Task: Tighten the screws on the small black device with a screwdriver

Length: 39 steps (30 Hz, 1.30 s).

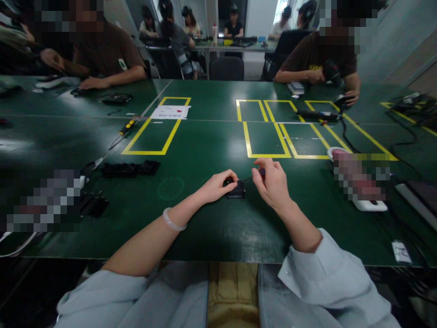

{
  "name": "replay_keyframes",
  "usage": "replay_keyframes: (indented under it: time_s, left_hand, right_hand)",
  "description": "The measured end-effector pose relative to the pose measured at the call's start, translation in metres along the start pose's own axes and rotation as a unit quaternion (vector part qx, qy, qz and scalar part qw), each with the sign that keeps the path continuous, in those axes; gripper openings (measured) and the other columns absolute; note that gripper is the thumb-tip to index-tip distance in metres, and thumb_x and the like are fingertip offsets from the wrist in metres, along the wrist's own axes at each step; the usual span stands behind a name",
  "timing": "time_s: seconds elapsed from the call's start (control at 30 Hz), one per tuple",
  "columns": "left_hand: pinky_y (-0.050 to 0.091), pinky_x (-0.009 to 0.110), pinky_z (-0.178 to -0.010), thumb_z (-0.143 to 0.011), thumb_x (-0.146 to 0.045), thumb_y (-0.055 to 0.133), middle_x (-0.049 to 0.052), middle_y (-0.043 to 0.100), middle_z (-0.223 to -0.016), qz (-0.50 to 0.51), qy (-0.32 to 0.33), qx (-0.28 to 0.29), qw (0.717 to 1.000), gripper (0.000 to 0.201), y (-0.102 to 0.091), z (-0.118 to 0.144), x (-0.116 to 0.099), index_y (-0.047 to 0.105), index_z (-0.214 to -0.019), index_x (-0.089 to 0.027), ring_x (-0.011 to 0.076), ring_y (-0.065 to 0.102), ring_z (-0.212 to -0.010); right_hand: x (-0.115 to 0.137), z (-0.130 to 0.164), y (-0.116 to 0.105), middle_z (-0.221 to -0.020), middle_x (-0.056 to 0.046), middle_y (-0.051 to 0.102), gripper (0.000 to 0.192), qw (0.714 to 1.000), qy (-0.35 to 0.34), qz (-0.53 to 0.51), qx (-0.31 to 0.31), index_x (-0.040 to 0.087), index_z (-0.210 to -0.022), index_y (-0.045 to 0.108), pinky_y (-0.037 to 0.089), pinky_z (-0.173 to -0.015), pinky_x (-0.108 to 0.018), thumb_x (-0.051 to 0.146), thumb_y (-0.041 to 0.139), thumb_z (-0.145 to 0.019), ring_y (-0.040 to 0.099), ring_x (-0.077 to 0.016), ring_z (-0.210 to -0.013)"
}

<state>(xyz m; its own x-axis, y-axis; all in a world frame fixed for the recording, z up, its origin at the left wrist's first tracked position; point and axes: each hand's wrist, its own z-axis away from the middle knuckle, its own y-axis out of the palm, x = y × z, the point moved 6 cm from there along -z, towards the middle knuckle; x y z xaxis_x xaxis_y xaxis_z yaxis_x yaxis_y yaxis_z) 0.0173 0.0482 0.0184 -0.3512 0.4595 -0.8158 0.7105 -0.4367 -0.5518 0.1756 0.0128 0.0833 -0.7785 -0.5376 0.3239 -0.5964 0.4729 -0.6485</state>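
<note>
Holding a small black block on the green bench with the left grip: closed on it, with thumb on top and fingers curled over the far side. Gripping a dark-handled screwdriver in the right grip, with thumb and fingers closed on the handle. Pointing the shaft leftward at the block, tip end right by its top. Can't tell about contact at the tip, too small to see.

Keeping the block about mid-bench, directly in front of the body, short of the yellow tape outlines.

Wearing a pale bracelet on the left wrist.

Got a black strip-shaped part lying off to the left, with a yellow-and-black screwdriver beyond it and a printed sheet across the left tape outline. Got more dark parts nearer on that side, beside a pixelated pale object.

To the right, got a white-edged object, mostly pixelated, plus a black rod-shaped tool farther back over the tape.

Facing two people in brown across the bench: at left with forearm on the bench, at right with a dark tool in hand.
</note>
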Motion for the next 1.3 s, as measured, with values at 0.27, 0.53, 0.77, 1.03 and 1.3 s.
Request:
replay_keyframes:
  time_s: [0.27, 0.53, 0.77, 1.03, 1.3]
  left_hand:
    - [0.046, 0.03, -0.083, -0.091, -0.03, 0.052, 0.004, 0.063, -0.095, 0.0, 0.003, -0.006, 1.0, 0.016, -0.0001, 0.0, 0.0023, 0.058, -0.097, -0.017, 0.0166, 0.059, -0.088]
    - [0.046, 0.03, -0.082, -0.091, -0.028, 0.052, 0.004, 0.063, -0.095, -0.002, 0.004, -0.005, 1.0, 0.015, -0.0004, 0.0001, 0.0008, 0.059, -0.097, -0.017, 0.0165, 0.059, -0.087]
    - [0.046, 0.029, -0.081, -0.092, -0.03, 0.052, 0.004, 0.063, -0.095, -0.005, 0.002, -0.003, 1.0, 0.015, -0.0001, 0.0004, 0.0006, 0.058, -0.097, -0.017, 0.0164, 0.059, -0.087]
    - [0.046, 0.029, -0.081, -0.092, -0.029, 0.052, 0.004, 0.063, -0.095, -0.005, 0.006, -0.004, 1.0, 0.015, 0.0005, 0.0002, 0.0018, 0.058, -0.098, -0.017, 0.0164, 0.059, -0.087]
    - [0.046, 0.029, -0.083, -0.091, -0.029, 0.052, 0.004, 0.063, -0.096, -0.006, 0.005, -0.001, 1.0, 0.014, 0.0007, 0.0003, 0.0019, 0.058, -0.098, -0.017, 0.0166, 0.059, -0.088]
  right_hand:
    - [-0.0011, -0.0001, 0.0011, -0.079, -0.003, 0.063, 0.016, 1.0, -0.003, 0.003, 0.0, 0.021, -0.102, 0.054, 0.043, -0.075, -0.034, 0.032, 0.045, -0.093, 0.053, -0.0175, -0.068]
    - [-0.0012, 0.0008, 0.0001, -0.073, -0.002, 0.059, 0.017, 1.0, 0.0, 0.0, -0.006, 0.02, -0.104, 0.053, 0.043, -0.073, -0.035, 0.024, 0.043, -0.091, 0.052, -0.0181, -0.067]
    - [-0.0002, 0.0004, -0.0004, -0.077, -0.002, 0.061, 0.016, 1.0, -0.005, 0.0, 0.001, 0.021, -0.104, 0.053, 0.043, -0.074, -0.035, 0.029, 0.045, -0.092, 0.053, -0.018, -0.069]
    - [-0.0002, 0.0004, 0.0001, -0.081, -0.003, 0.064, 0.018, 1.0, -0.007, -0.001, 0.005, 0.02, -0.103, 0.053, 0.041, -0.072, -0.033, 0.033, 0.046, -0.093, 0.054, -0.0176, -0.071]
    - [0.002, 0.0005, -0.0013, -0.08, -0.002, 0.063, 0.016, 1.0, -0.018, 0.004, 0.001, 0.02, -0.103, 0.052, 0.042, -0.073, -0.033, 0.032, 0.046, -0.094, 0.054, -0.017, -0.07]
